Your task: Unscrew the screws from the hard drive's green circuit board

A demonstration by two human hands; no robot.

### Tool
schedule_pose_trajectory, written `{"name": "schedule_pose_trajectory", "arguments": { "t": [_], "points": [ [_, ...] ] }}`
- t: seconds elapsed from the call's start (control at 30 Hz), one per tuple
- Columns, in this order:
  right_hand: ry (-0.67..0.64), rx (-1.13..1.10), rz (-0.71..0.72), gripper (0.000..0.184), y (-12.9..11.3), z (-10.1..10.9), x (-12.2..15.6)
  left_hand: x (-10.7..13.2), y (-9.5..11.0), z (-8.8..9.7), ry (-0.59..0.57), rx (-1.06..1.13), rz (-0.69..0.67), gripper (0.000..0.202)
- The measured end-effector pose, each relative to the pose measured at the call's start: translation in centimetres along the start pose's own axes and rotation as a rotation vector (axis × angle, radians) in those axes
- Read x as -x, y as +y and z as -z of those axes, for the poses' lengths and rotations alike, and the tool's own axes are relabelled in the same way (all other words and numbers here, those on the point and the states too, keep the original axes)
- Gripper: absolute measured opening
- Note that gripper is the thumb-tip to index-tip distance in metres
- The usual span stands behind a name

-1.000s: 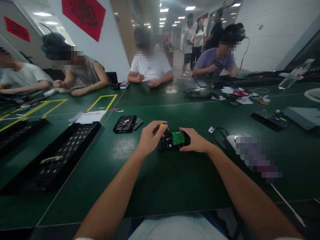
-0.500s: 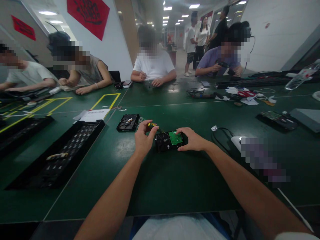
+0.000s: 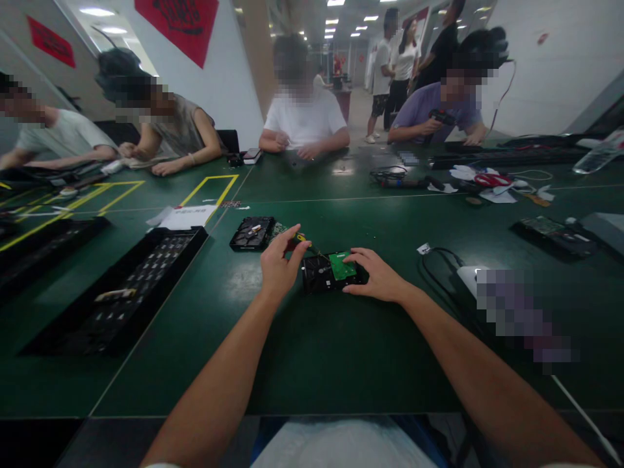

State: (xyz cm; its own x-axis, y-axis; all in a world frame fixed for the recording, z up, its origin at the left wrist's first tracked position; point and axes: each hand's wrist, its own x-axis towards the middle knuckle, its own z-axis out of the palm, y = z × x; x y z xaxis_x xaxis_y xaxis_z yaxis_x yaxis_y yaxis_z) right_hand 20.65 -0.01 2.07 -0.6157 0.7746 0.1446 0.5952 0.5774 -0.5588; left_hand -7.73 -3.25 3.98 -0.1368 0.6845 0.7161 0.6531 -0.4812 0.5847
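A black hard drive (image 3: 319,276) with a green circuit board (image 3: 342,267) on its upper face lies on the table before me. My left hand (image 3: 283,260) grips a screwdriver (image 3: 303,239) with a yellow and black handle; its shaft slants down to the right, the tip near the left edge of the board. With thumb and fingers my right hand (image 3: 377,276) clasps the drive's right end. Just beyond my left hand sits a second black drive (image 3: 252,233), a loose circuit board (image 3: 277,231) beside it.
A long black tray (image 3: 121,292) stands to the left, with a white paper (image 3: 188,217) behind it. To the right are a cable (image 3: 439,250), another drive (image 3: 550,235) and a grey box (image 3: 607,227). Across the green table (image 3: 316,364) several people sit working.
The screwdriver's handle has shifted slightly right and up with my left fingers, and its shaft shows more clearly against the drive. My right hand keeps its hold. The camera view has turned slightly.
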Motion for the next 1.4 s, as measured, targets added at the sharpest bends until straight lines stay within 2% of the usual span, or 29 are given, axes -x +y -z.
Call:
{"name": "schedule_pose_trajectory", "arguments": {
  "t": [0.17,0.47,0.67,0.73,0.9,1.23,1.4],
  "points": [
    [0.014,0.046,0.025,0.065,-0.1,-0.1,0.4,-0.3,0.5,0.1,0.002,-0.066,-0.063,0.042],
    [-0.007,0.057,0.010,0.066,-0.4,0.3,0.7,-0.2,0.5,0.1,-0.006,-0.039,-0.083,0.043],
    [0.037,0.072,0.014,0.066,-0.5,-0.2,0.8,0.4,0.6,-0.6,-0.017,0.190,0.015,0.048],
    [0.053,0.087,0.024,0.066,-0.4,-0.5,0.7,0.5,0.9,-0.7,-0.025,0.236,0.024,0.044],
    [0.075,0.096,0.055,0.067,0.1,-0.7,0.5,0.5,1.5,-0.6,-0.029,0.188,-0.021,0.033],
    [0.068,0.114,0.046,0.068,-0.2,-0.6,0.7,1.1,1.2,-1.6,-0.009,0.162,0.016,0.035],
    [0.052,0.099,0.033,0.068,-0.3,-0.4,0.7,1.5,1.1,-2.8,0.023,0.218,0.047,0.046]
  ]
}}
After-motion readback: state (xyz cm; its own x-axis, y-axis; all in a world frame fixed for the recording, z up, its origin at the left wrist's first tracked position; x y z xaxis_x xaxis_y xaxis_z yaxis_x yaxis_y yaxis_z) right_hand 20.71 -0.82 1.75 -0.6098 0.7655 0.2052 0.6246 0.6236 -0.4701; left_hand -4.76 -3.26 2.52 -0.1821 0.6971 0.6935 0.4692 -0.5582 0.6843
